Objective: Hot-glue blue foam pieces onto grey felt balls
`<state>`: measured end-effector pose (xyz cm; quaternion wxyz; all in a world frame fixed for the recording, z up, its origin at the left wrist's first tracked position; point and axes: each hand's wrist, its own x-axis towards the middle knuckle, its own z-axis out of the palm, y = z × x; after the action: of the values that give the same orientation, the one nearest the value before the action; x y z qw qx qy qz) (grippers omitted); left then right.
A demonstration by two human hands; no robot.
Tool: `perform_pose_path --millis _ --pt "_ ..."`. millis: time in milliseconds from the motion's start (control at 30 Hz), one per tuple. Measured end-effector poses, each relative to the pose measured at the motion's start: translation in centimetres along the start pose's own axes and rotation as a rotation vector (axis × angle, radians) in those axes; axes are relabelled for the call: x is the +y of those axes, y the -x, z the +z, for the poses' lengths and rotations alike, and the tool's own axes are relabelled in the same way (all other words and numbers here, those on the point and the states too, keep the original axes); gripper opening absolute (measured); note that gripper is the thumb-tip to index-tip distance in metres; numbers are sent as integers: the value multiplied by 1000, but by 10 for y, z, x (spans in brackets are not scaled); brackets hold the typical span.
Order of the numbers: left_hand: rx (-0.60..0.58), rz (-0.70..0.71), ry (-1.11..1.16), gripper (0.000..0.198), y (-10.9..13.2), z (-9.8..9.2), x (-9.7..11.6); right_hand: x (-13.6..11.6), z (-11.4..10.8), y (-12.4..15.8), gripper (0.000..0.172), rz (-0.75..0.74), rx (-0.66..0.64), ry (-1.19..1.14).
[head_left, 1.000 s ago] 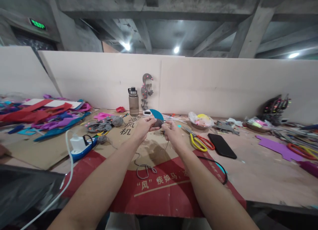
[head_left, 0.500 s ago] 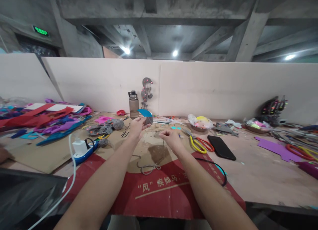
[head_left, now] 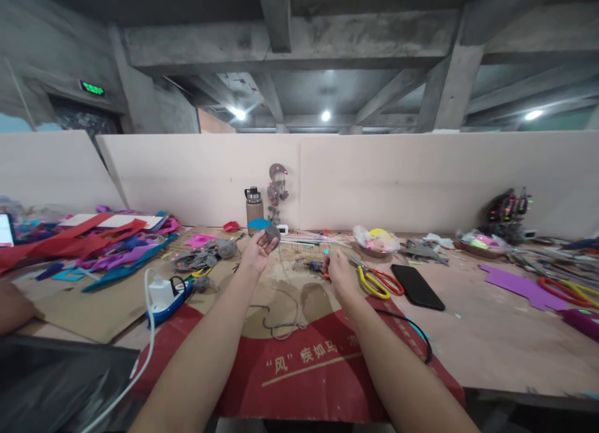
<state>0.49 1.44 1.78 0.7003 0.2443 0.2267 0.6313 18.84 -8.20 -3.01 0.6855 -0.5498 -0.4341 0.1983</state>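
My left hand is closed on a round grey felt piece with a blue felt piece against it, held up over the table. Grey yarn trails down from near the left hand and lies in loose loops on the red and brown board. My right hand has its fingers curled round a small dark tool with blue and orange parts, its tip pointing left. The fingers partly hide the tool, so its exact kind is unclear.
Yellow-handled scissors, red-handled scissors and a black phone lie right of my right hand. A power strip with a white cable is on the left, beside felt scraps. A bottle stands behind. Another person's hand shows at far left.
My right hand has moved slightly right from its pinch near the yarn and now grips the small dark tool. My left hand, still holding the felt, has shifted slightly left. The view has tilted up.
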Motion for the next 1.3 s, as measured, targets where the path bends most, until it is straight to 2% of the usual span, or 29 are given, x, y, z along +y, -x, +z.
perform_pose_path --millis 200,267,367,467,500,633,733,867,1033,1100,1200,1267,1300 --pt "-48 -12 -22 4 4 3 -3 -11 5 7 46 -93 -164 94" --pt "-74 -12 -35 4 6 4 -5 -15 8 9 40 -152 -206 127" --pt "-89 -22 -45 5 6 3 -7 -15 13 16 16 -260 -295 166" --pt "-70 -34 -54 6 2 1 -7 -16 18 24 14 -274 -377 231" --pt "-63 -35 -58 7 1 0 -7 -18 17 25 15 -256 -372 257" --pt "-62 -2 -80 9 -2 -3 -8 -29 5 14 38 -201 -287 352" --pt "-74 14 -108 8 -1 -4 -9 -28 -12 -4 34 -225 -222 524" --pt "-84 39 -157 7 0 -6 -12 -1 -30 -15 23 -209 -130 755" --pt "-87 34 -215 6 3 -5 -14 32 -36 -8 24 -69 -206 1043" --pt "-106 30 -242 7 5 -4 -16 33 -39 -11 24 49 -269 1014" --pt "-126 32 -301 11 8 -4 -21 21 -44 -16 20 256 -343 770" --pt "-135 17 -350 15 8 -6 -24 10 -46 -16 23 301 -298 598" --pt "-139 11 -371 17 8 -7 -25 5 -45 -15 26 261 -253 514"
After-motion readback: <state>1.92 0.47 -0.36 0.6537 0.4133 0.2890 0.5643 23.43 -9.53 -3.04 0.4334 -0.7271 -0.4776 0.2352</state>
